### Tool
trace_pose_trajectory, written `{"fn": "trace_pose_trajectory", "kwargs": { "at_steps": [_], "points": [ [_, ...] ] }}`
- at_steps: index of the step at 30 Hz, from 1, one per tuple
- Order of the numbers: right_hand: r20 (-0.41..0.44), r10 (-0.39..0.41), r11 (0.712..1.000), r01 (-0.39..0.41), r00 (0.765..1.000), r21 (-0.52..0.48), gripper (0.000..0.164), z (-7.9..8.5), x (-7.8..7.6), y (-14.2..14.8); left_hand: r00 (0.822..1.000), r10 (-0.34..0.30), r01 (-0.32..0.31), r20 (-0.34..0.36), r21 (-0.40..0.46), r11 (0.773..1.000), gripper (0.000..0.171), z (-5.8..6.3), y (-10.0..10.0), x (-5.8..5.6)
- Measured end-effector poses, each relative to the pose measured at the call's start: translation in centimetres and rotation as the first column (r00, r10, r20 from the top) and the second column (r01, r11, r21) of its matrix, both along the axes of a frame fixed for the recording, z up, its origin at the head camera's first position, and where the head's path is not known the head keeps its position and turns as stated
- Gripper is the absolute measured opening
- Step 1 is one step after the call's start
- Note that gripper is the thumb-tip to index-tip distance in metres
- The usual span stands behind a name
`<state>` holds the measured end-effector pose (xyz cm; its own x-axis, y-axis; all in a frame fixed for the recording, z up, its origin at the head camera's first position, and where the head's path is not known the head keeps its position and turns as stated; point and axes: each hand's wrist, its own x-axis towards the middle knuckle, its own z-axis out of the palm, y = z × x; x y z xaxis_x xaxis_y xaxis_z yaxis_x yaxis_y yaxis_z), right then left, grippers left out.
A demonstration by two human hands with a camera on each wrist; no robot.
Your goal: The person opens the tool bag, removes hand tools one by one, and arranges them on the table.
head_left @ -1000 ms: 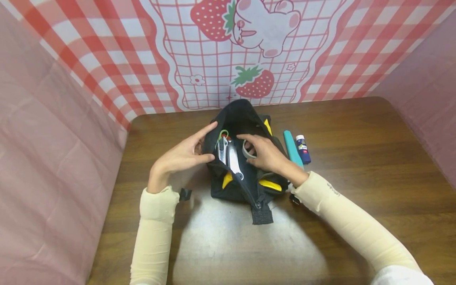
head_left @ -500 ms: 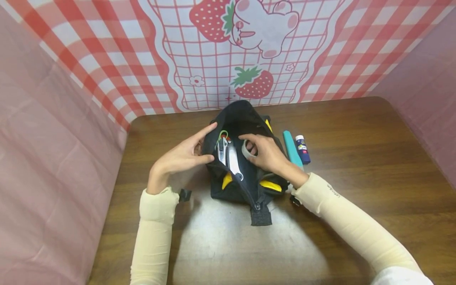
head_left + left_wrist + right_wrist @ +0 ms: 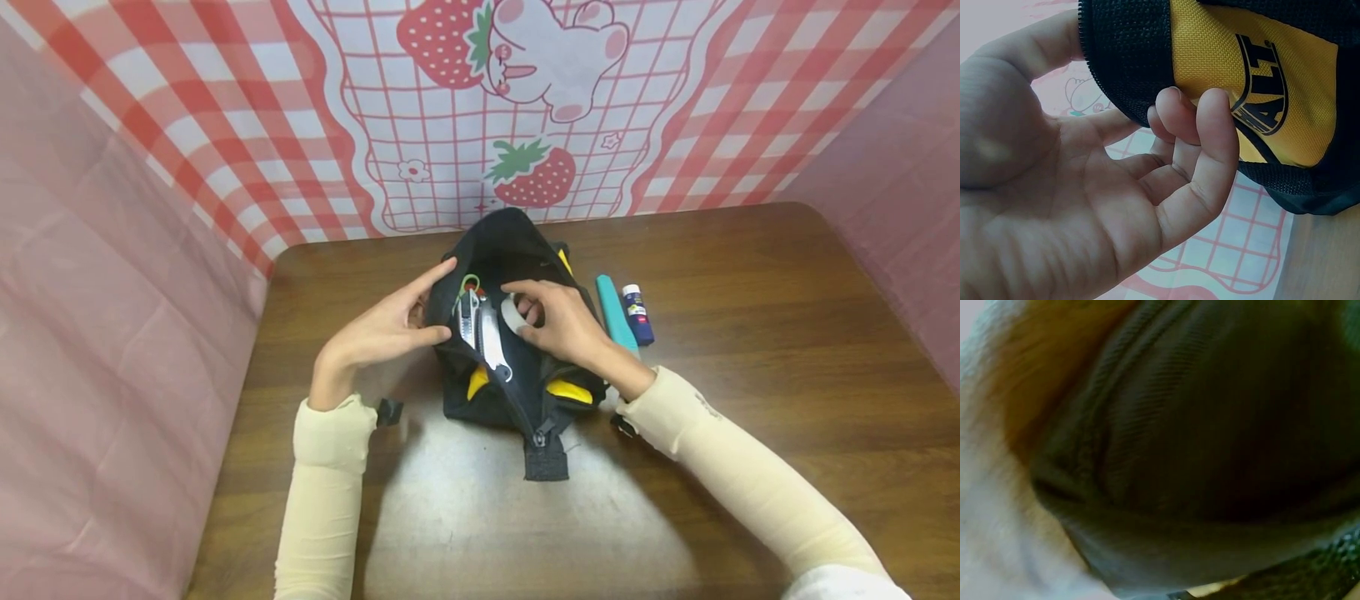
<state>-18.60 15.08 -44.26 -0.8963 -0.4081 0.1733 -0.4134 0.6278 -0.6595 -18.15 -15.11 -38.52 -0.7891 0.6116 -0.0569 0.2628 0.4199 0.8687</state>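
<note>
A black and yellow tool bag [image 3: 468, 407] stands on the table with its zipped mouth wide apart. My left hand [image 3: 378, 333] holds its left rim, the thumb and forefinger spread along the edge. In the left wrist view, curled fingertips press on the yellow panel [image 3: 1297, 81]. Inside the bag's mouth, my right hand [image 3: 566, 329] grips a pale roll of tape [image 3: 512, 315] by its ring. A silver utility knife [image 3: 468, 321] and a white-silver tool [image 3: 491, 337] lie along the left inner wall, below a green loop [image 3: 471, 280]. Dark bag fabric [image 3: 1210, 437] fills the blurred right wrist view.
Right of the bag lie a long teal object [image 3: 615, 312] and a blue glue stick [image 3: 637, 315] with a white cap. A black strap end [image 3: 546, 462] extends from the bag's front. The printed cloth backdrop [image 3: 420, 200] rises behind the table [image 3: 750, 333].
My right hand has turned the tape roll and shifted it slightly left inside the bag. The front strap end has moved a little left and nearer. My left hand keeps its place.
</note>
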Motion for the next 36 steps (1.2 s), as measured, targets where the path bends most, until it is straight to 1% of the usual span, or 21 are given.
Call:
{"fn": "trace_pose_trajectory", "kwargs": {
  "at_steps": [9,15,18,26,31,36],
  "points": [
    [-0.004,0.009,0.994,-0.009,1.000,-0.111,0.061,0.8,0.6,0.0,1.000,-0.003,0.003,0.013,0.025,1.000,0.095,0.0,0.1,0.0],
    [0.036,0.035,0.972,-0.026,0.999,-0.235,0.059,1.4,1.1,0.2,1.000,0.002,-0.002,-0.005,0.003,1.000,0.095,0.0,0.1,0.0],
    [0.037,0.052,0.962,-0.040,0.998,-0.272,0.058,1.7,1.4,0.3,1.000,0.004,-0.004,-0.010,-0.016,1.000,0.095,0.0,0.1,0.0],
    [-0.016,0.072,0.941,-0.073,0.997,-0.331,0.060,2.3,2.0,0.4,1.000,0.008,-0.008,-0.002,-0.018,1.000,0.095,0.1,0.1,0.1],
    [-0.059,0.084,0.914,-0.100,0.995,-0.393,0.061,2.5,2.4,0.5,1.000,0.013,-0.013,-0.001,-0.024,1.000,0.095,0.1,0.1,0.1],
    [-0.091,0.082,0.892,-0.114,0.992,-0.438,0.060,3.2,2.9,0.6,1.000,0.013,-0.013,0.003,-0.022,1.000,0.095,0.0,0.2,0.1]
  ]
}}
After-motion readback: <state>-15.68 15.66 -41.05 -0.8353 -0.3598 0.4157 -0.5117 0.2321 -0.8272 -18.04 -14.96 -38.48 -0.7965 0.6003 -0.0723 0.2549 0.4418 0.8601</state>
